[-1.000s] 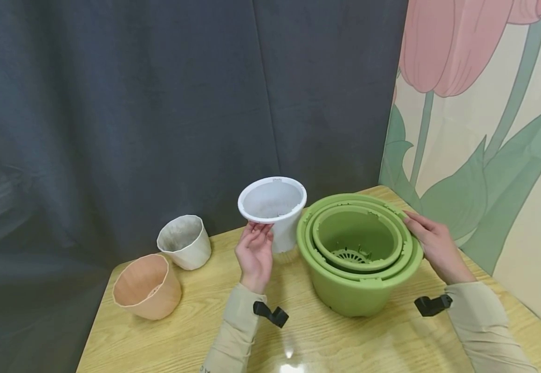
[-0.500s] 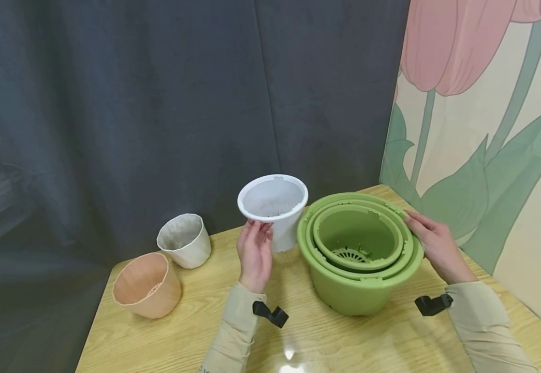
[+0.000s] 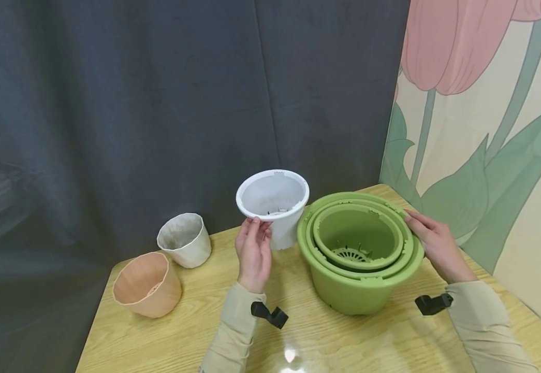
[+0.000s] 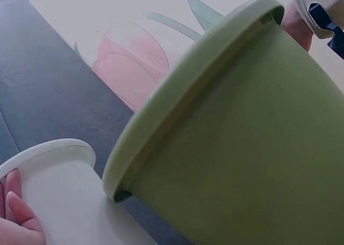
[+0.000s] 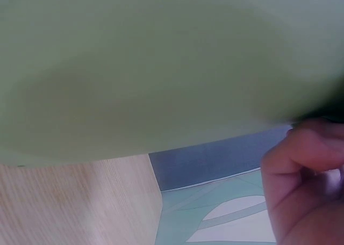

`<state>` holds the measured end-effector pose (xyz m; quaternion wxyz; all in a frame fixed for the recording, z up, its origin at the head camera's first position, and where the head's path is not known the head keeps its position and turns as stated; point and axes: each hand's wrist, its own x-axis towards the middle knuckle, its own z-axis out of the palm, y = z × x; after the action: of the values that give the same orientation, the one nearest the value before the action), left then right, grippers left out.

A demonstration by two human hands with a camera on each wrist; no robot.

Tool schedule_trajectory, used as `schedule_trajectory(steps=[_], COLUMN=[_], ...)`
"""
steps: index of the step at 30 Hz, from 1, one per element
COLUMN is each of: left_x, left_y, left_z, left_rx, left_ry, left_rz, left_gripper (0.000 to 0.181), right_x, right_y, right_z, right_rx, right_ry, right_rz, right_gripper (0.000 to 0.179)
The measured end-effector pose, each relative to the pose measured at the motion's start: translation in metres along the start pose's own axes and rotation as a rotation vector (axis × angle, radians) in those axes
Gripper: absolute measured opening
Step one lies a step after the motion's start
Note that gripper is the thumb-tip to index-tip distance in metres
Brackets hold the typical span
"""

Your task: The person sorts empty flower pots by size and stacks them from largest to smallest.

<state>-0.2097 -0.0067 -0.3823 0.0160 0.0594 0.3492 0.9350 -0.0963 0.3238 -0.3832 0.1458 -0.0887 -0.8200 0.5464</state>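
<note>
My left hand point(image 3: 253, 256) holds the near rim of a white plastic flower pot point(image 3: 285, 230), fingers hooked at the lip. In the left wrist view, its fingers point(image 4: 13, 186) lie just under the lip, against the pot's wall. To the right stands a large green flower pot point(image 3: 351, 295) with smaller green pots point(image 3: 359, 235) nested inside; slots show in the innermost floor. My right hand point(image 3: 435, 246) grips the right side of the large pot's rim. In the right wrist view, the green wall point(image 5: 161, 73) fills the top, with curled fingers point(image 5: 306, 148) at its edge.
At the left of the wooden table point(image 3: 205, 321) stand a peach flower pot point(image 3: 158, 295) and, behind it, a small off-white pot point(image 3: 195, 251). A dark curtain point(image 3: 158, 103) hangs along the back. A tulip-printed wall point(image 3: 484, 129) closes off the right side.
The white pot has risen slightly and its mouth tips a little more toward me, my left hand moving with it. My right hand and the green pots have stayed in place.
</note>
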Motion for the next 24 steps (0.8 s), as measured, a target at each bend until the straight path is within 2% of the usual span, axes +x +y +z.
schedule_trajectory(steps=[7, 16, 24], left_x=[-0.001, -0.004, -0.006], left_y=[0.005, 0.013, 0.021], left_z=[0.004, 0.012, 0.017], left_rx=[-0.028, -0.044, -0.082], left_ry=[-0.022, -0.048, -0.062], left_rz=[0.030, 0.065, 0.099], left_gripper=[0.005, 0.005, 0.009], right_x=[0.001, 0.001, 0.002], right_y=[0.001, -0.001, 0.001], right_z=[0.000, -0.001, -0.001], right_rx=[-0.062, -0.033, -0.082], right_ry=[0.002, -0.012, -0.005], right_rz=[0.013, 0.011, 0.023], right_gripper=[0.062, 0.062, 0.062])
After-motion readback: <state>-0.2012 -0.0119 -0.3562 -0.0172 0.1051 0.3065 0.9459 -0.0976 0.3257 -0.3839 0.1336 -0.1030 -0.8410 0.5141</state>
